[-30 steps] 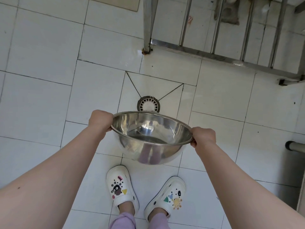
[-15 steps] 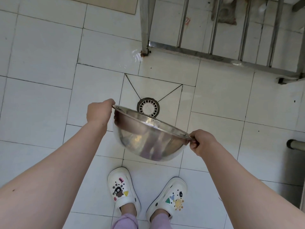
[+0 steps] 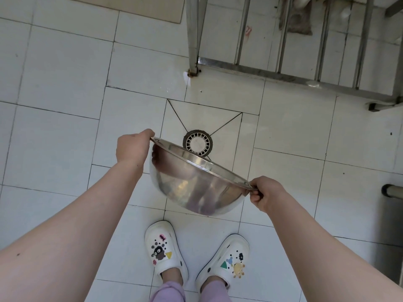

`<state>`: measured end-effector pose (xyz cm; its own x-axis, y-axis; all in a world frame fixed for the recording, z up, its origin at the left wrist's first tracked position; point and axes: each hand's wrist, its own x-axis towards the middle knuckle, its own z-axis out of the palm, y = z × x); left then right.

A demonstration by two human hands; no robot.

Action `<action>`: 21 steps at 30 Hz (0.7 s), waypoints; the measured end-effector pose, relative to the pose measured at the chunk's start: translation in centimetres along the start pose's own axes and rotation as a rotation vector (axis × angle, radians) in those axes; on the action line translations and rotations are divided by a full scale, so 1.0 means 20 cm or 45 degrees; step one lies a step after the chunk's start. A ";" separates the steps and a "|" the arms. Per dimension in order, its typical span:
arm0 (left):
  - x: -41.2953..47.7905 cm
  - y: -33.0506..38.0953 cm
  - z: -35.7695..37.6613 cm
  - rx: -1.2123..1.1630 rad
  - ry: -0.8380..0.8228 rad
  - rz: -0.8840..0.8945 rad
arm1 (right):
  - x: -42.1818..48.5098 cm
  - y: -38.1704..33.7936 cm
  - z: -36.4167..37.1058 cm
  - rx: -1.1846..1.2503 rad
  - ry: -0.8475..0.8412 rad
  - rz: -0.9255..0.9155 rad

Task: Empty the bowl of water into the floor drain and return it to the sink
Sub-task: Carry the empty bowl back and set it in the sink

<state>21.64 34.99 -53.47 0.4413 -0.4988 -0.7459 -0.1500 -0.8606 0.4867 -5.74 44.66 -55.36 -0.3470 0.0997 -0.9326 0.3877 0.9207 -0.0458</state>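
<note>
A stainless steel bowl (image 3: pixel 196 184) hangs tilted away from me, its mouth turned toward the floor drain so only the shiny outside shows. My left hand (image 3: pixel 133 147) grips the raised far-left rim; my right hand (image 3: pixel 265 194) grips the lower right rim. The round floor drain (image 3: pixel 198 144) with a white slotted cover lies in the white tiles just beyond the bowl's rim, partly hidden by it. The bowl's inside is hidden and no water is visible. The sink is out of view.
A steel rack frame (image 3: pixel 283 73) stands on the floor at the upper right, one leg (image 3: pixel 193 40) close to the drain. A grey pipe (image 3: pixel 392 190) juts in at the right edge. My feet in white clogs (image 3: pixel 165 249) stand below the bowl.
The bowl went from level, showing its inside, to tipped forward over the drain. My left hand rose and my right hand dropped slightly.
</note>
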 end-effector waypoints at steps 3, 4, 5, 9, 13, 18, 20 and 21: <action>-0.01 -0.01 -0.01 0.011 0.012 0.003 | -0.02 0.01 0.00 -0.048 0.007 -0.050; -0.01 -0.01 -0.01 0.021 0.015 0.004 | -0.02 0.01 -0.01 -0.069 0.022 -0.072; -0.02 -0.02 -0.02 0.036 0.018 0.005 | -0.02 0.02 -0.01 -0.089 0.045 -0.096; -0.03 -0.05 -0.04 0.134 0.001 0.007 | -0.04 0.02 -0.02 -0.185 0.133 -0.208; -0.07 -0.10 -0.06 0.181 -0.036 0.019 | -0.07 0.04 -0.04 -0.338 0.170 -0.381; -0.14 -0.16 -0.09 0.223 -0.090 0.072 | -0.16 0.08 -0.08 -0.375 0.229 -0.704; -0.16 -0.17 -0.09 0.275 -0.092 0.116 | -0.19 0.08 -0.10 -0.402 0.265 -0.807; -0.19 -0.16 -0.10 0.287 -0.087 0.141 | -0.22 0.08 -0.13 -0.406 0.286 -0.852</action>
<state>22.14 39.80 -51.28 0.3518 -0.5906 -0.7262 -0.3907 -0.7977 0.4594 -5.70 46.70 -50.38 -0.5986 -0.4731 -0.6463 -0.2183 0.8727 -0.4366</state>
